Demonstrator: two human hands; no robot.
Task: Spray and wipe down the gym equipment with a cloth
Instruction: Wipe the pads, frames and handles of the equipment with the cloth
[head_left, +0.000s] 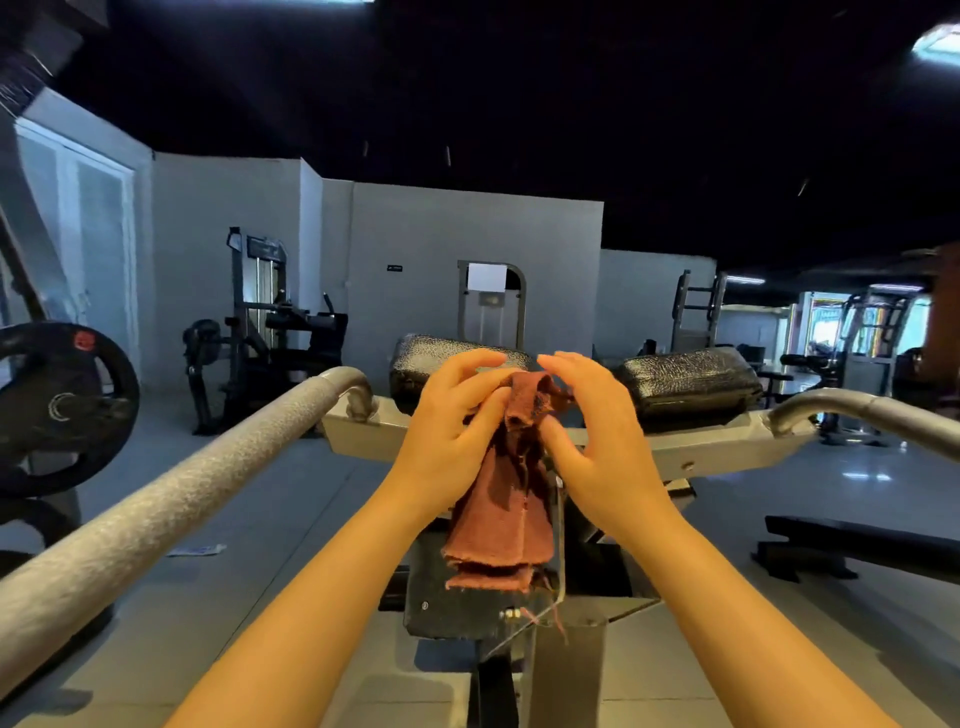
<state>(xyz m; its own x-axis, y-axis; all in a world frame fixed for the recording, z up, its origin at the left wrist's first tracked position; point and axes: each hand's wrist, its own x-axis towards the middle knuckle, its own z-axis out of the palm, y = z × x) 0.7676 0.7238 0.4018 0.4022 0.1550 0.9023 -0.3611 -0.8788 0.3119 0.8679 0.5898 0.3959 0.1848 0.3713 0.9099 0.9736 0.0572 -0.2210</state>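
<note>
While held up between both hands over machine (519, 431): cloth (501, 525), rust-red, coarse weave, folded in layers, frayed lower edge, loose threads trailing. Top bunched at fingertips. Left hand (452, 431) fingers curled, pinching upper fold. Right hand (597, 441) thumb and fingers curled on other side, gripping cloth. Two black pads (685, 382) just beyond hands; grey bars (156, 499) either side.
</note>
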